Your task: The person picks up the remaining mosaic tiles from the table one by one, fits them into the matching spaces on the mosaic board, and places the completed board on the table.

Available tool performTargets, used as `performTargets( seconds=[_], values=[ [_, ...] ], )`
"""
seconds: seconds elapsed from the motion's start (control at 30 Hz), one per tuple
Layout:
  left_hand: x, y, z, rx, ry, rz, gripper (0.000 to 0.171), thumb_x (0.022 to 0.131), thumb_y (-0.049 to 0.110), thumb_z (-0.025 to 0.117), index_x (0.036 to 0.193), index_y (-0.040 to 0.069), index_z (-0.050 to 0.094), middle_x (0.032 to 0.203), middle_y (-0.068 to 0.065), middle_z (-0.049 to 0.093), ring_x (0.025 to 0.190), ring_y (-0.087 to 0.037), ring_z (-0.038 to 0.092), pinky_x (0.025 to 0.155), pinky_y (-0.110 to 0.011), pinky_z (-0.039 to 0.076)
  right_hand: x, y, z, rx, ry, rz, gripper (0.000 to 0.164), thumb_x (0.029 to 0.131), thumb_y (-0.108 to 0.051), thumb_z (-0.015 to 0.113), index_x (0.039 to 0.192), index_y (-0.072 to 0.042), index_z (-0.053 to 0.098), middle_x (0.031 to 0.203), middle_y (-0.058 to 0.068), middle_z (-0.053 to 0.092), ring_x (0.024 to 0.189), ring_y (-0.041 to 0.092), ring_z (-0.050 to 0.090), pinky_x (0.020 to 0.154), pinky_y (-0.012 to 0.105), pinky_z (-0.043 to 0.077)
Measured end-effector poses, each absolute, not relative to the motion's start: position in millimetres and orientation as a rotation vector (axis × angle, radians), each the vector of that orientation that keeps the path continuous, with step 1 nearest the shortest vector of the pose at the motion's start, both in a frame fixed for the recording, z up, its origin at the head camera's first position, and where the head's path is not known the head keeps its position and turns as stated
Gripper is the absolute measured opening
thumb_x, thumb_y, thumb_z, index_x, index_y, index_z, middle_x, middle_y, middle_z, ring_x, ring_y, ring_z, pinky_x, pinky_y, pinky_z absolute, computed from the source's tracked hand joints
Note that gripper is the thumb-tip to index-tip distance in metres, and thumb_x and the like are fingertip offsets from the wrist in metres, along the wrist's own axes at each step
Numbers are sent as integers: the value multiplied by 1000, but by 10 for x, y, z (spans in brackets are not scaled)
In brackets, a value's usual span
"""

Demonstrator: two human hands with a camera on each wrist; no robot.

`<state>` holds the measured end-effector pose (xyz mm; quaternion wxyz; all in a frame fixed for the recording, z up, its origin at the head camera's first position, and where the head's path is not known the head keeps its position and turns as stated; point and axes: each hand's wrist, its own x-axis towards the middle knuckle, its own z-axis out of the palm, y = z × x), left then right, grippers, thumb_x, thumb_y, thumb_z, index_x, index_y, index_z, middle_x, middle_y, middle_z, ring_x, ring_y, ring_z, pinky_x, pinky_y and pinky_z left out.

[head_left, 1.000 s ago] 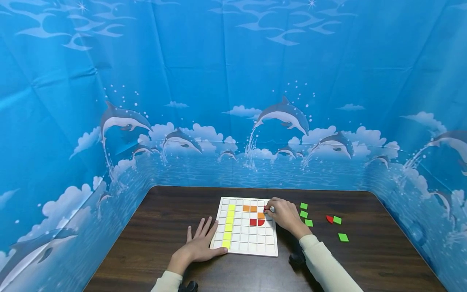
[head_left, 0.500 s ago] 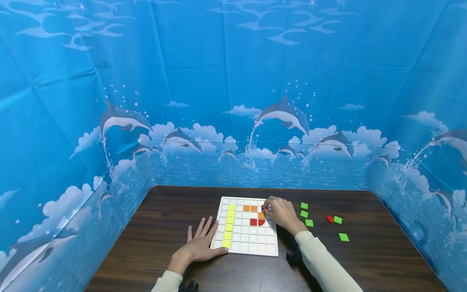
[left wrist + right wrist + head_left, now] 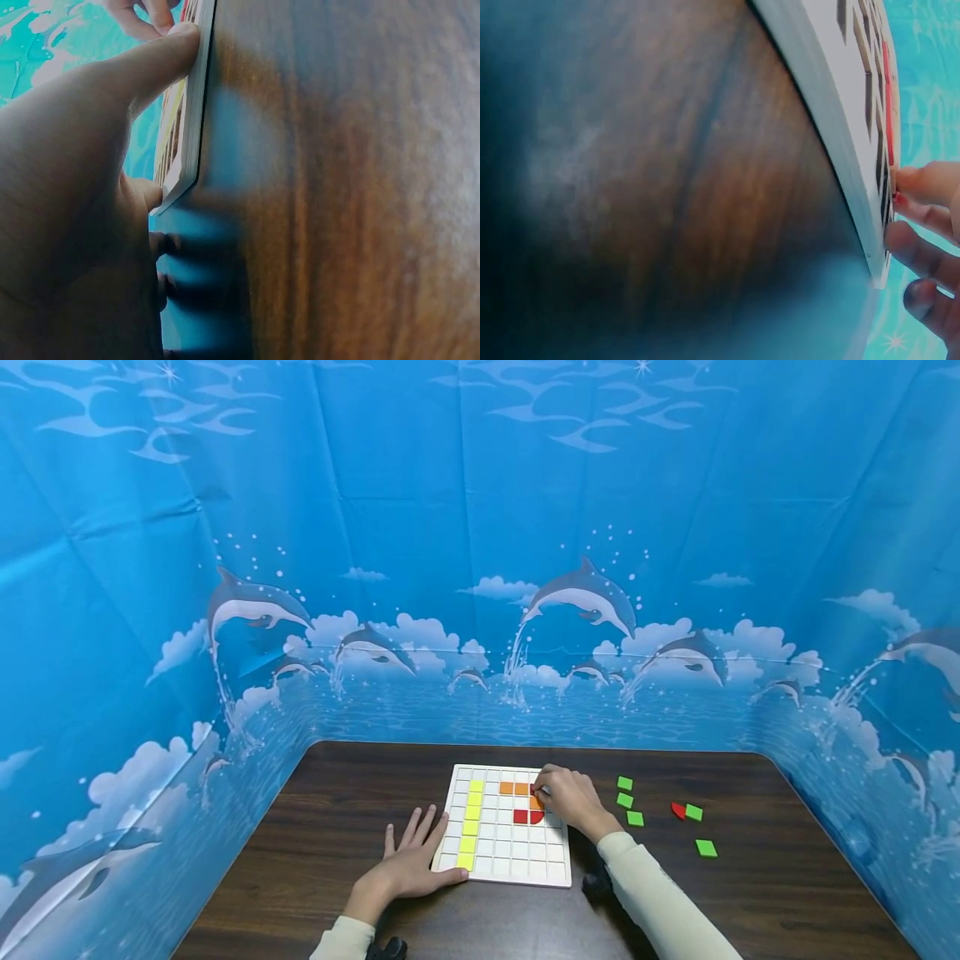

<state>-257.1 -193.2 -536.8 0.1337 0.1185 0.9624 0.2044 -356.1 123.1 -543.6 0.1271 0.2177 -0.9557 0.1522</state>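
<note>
In the head view my left hand [image 3: 408,864] lies spread at the left side of a white grid board [image 3: 502,852], its thumb resting on the near edge. The left wrist view shows that thumb against the board's rim [image 3: 193,127]. My right hand [image 3: 570,795] pinches a small red piece [image 3: 533,789] low over the board's upper right cells, beside the orange tiles [image 3: 507,788]; the fingers hide most of it. A red square tile [image 3: 521,817] and a red rounded tile [image 3: 536,817] sit side by side below. Yellow tiles [image 3: 470,814] form a column at left.
Several green square tiles [image 3: 625,800] lie on the dark wooden table [image 3: 315,827] right of the board. Farther right, a red rounded piece [image 3: 678,810] touches another green tile [image 3: 693,812]. A blue dolphin-print curtain [image 3: 465,568] surrounds the table's back and sides.
My right hand has slid slightly left over the board with the red piece, toward the orange tiles. My left hand has stayed in place.
</note>
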Motion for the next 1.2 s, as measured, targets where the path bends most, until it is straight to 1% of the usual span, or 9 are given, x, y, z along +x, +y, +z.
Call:
performTargets(
  seconds=[0.17, 0.27, 0.47, 0.63, 0.8, 0.9, 1.0, 1.07, 1.2],
  values=[
    [-2600, -1951, -5443, 351, 2766, 629, 115, 87, 84, 61, 173, 21, 18, 182, -11, 5, 168, -39, -3, 124, -77, -12, -3518, 1259, -5399, 675, -2822, 470, 12, 97, -17, 79, 107, -16, 86, 116, 2, 75, 84, 17, 70, 58, 27, 47],
    [-2611, -1954, -5458, 353, 2767, 624, 116, 87, 86, 60, 173, 20, 20, 181, -12, 7, 168, -39, -2, 124, -78, -12, -3505, 1268, -5387, 674, -2843, 511, 13, 97, -15, 78, 108, -15, 86, 119, 3, 74, 87, 18, 71, 58, 28, 45],
    [-2593, -1927, -5404, 341, 2786, 586, 111, 89, 79, 64, 172, 19, 22, 181, -12, 10, 168, -40, 3, 124, -79, -6, -3486, 1273, -5379, 691, -2847, 541, 15, 98, -13, 77, 110, -13, 85, 121, 5, 74, 87, 20, 71, 58, 29, 44],
    [-2574, -1918, -5373, 335, 2791, 566, 108, 91, 75, 66, 172, 19, 23, 181, -12, 11, 167, -41, 5, 124, -80, -3, -3467, 1286, -5371, 691, -2857, 541, 17, 98, -13, 76, 113, -13, 85, 124, 7, 74, 94, 23, 73, 59, 30, 46],
    [-2565, -1923, -5378, 341, 2785, 575, 109, 90, 75, 66, 172, 18, 23, 181, -13, 11, 167, -41, 4, 124, -80, -4, -3459, 1305, -5374, 670, -2887, 519, 19, 97, -14, 77, 115, -15, 84, 127, 5, 75, 104, 25, 74, 67, 33, 53],
    [-2582, -1941, -5429, 360, 2782, 615, 110, 89, 77, 66, 172, 19, 23, 181, -14, 9, 167, -41, 1, 122, -81, -8, -3451, 1312, -5370, 664, -2886, 489, 17, 97, -14, 77, 112, -17, 85, 125, 4, 76, 106, 24, 74, 73, 35, 58],
    [-2605, -1963, -5501, 385, 2788, 660, 112, 88, 81, 64, 172, 20, 22, 181, -14, 8, 167, -43, 0, 121, -81, -12, -3435, 1321, -5362, 658, -2875, 477, 15, 97, -16, 78, 111, -18, 84, 123, 2, 76, 102, 22, 73, 75, 36, 59],
    [-2622, -1975, -5549, 398, 2795, 681, 113, 88, 84, 61, 173, 22, 20, 181, -14, 7, 167, -43, -2, 120, -82, -13, -3418, 1330, -5357, 651, -2867, 479, 15, 97, -17, 78, 110, -19, 84, 123, 1, 75, 98, 19, 72, 73, 33, 57],
    [-2632, -1981, -5575, 397, 2794, 687, 114, 87, 86, 60, 173, 23, 20, 181, -14, 8, 167, -43, -1, 120, -81, -13, -3377, 1358, -5330, 635, -2854, 494, 15, 97, -17, 79, 111, -20, 84, 118, 0, 74, 85, 12, 65, 62, 28, 47]
  ],
)
